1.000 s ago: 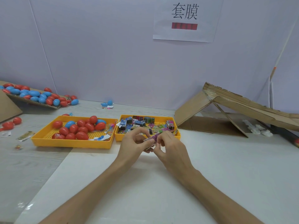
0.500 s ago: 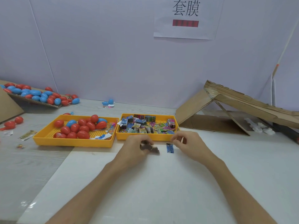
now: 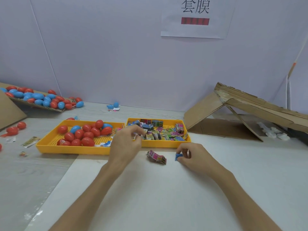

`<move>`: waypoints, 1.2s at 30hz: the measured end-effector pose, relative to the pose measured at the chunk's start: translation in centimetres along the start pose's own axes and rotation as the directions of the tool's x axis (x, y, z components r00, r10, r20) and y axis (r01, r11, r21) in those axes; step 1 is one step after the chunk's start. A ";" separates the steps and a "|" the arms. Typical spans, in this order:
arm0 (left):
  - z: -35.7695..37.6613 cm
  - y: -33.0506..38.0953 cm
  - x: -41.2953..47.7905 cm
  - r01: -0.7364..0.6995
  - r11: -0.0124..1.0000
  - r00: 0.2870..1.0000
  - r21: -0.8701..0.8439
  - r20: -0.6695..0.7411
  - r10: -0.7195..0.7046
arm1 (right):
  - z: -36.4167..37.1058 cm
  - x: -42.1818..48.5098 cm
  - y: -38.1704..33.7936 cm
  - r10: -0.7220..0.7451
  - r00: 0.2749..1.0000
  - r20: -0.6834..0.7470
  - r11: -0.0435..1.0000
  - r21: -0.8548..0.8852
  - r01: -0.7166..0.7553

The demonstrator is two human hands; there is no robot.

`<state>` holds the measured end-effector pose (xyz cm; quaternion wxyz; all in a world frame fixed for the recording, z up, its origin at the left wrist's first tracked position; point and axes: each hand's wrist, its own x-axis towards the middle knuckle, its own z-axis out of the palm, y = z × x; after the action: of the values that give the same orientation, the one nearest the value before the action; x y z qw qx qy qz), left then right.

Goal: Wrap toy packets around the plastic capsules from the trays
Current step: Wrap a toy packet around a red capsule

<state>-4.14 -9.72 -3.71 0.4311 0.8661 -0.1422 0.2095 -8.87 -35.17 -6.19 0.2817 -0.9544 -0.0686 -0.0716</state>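
Two yellow trays stand side by side: the left tray point(image 3: 50, 147) holds several red and blue plastic capsules point(image 3: 86, 134), the right tray point(image 3: 166, 145) holds several colourful toy packets point(image 3: 156, 134). A folded pink packet point(image 3: 156, 157) lies loose on the white table sheet in front of the trays. My left hand point(image 3: 126, 144) hovers above the gap between the trays, its fingers loosely curled and apparently holding nothing. My right hand point(image 3: 193, 155) pinches a small blue packet point(image 3: 178, 156) at table level, right of the pink one.
A cardboard ramp point(image 3: 250, 105) slopes at the right. At the back left a cardboard sheet point(image 3: 38, 99) carries more capsules. Loose red capsules point(image 3: 13, 130) and packet scraps point(image 3: 30, 141) lie at the left; a blue capsule point(image 3: 115, 105) sits by the wall.
My hands came apart. The left hand let go of the pink packet on the table and rose toward the trays. The right hand keeps the blue packet lower right.
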 end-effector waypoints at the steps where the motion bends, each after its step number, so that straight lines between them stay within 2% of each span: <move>1: -0.5 -0.3 0.6 0.034 0.999 0.999 0.030 0.013 -0.035 | 0.1 0.0 -0.1 -0.022 1.000 -0.012 1.000 0.007 0.022; 4: -1.7 -1.4 2.8 0.082 0.972 0.996 0.222 0.014 -0.087 | 0.1 0.1 -0.3 -0.083 0.994 -0.073 0.995 0.056 0.087; 6: -2.7 -2.7 4.3 0.079 0.892 0.996 0.446 -0.004 -0.086 | 0.1 0.1 -0.3 -0.106 0.986 -0.127 0.989 0.094 0.118; 8: -3.7 -4.2 5.6 0.109 0.778 0.988 0.619 0.020 -0.154 | 0.1 0.0 -0.2 -0.110 0.980 -0.163 0.984 0.123 0.131; 10: -4.6 -5.6 6.5 0.136 0.743 0.968 0.655 0.071 -0.240 | 0.1 -0.1 -0.1 -0.108 0.974 -0.200 0.982 0.132 0.136; 14: -4.8 -7.3 7.6 0.137 0.806 0.955 0.575 0.139 -0.261 | -0.1 0.1 0.5 -0.087 0.965 -0.247 0.986 0.115 0.118; 19: -5.1 -7.6 7.7 0.142 0.840 0.960 0.524 0.132 -0.245 | 0.1 0.7 -0.2 -0.095 0.962 -0.258 0.981 0.138 0.134; 21: -4.9 -6.8 7.1 0.106 0.900 0.991 0.423 0.032 -0.132 | 0.3 0.6 -0.6 -0.106 0.965 -0.239 0.976 0.159 0.147; 23: -4.2 -4.8 6.1 0.006 0.975 0.996 0.223 -0.092 0.015 | 0.6 0.5 -0.9 -0.104 0.966 -0.238 0.972 0.183 0.150; 25: -2.8 -1.9 4.7 -0.133 0.991 0.984 0.028 -0.118 0.135 | 0.7 0.5 -1.2 -0.080 0.962 -0.262 0.964 0.225 0.141; 28: -0.5 1.4 2.4 -0.273 0.954 0.962 -0.127 -0.011 0.274 | 0.8 0.4 -1.5 -0.090 0.943 -0.321 0.958 0.232 0.170; 31: 1.0 2.0 0.6 -0.324 0.925 0.931 -0.200 0.109 0.350 | 1.0 0.2 -2.1 -0.073 0.941 -0.329 0.942 0.288 0.174; 33: 1.9 1.3 0.1 -0.403 0.903 0.891 -0.145 0.164 0.424 | 1.1 0.3 -2.2 -0.071 0.937 -0.342 0.944 0.280 0.174; 36: 2.5 0.4 -0.3 -0.361 0.928 0.896 -0.096 0.239 0.373 | 1.2 0.9 -2.2 -0.113 0.916 -0.385 0.956 0.210 0.206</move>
<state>-4.00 -11.98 -4.93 0.3831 0.8324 -0.3618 0.1714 -8.29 -32.56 -5.88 0.3991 -0.8725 -0.1009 -0.2633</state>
